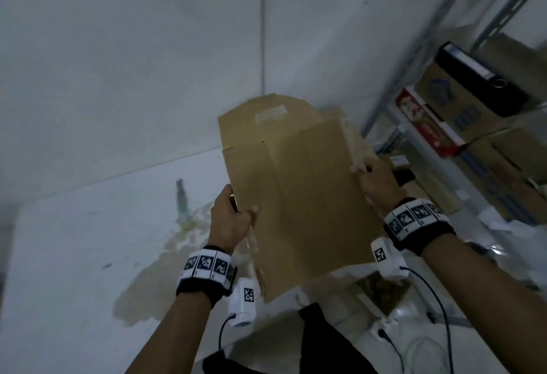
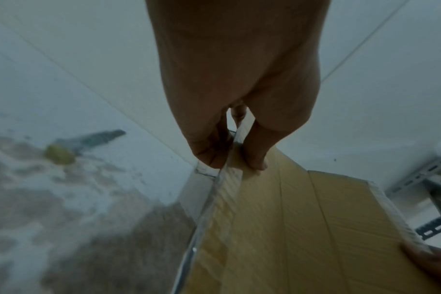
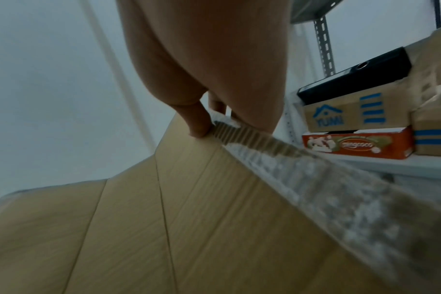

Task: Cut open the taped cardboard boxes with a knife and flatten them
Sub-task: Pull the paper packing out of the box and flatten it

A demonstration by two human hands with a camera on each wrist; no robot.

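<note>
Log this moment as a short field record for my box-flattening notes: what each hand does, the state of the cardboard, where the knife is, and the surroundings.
left hand: left hand grips the left edge of the cardboard, thumb on the front face
right hand: right hand pinches the right edge
cardboard: opened and flattened, held up off the table, tape remnants along its edges
knife: lies on the table, in neither hand
table surface: large brownish stain
surroundings: metal shelf at right with boxes and a black binder
</note>
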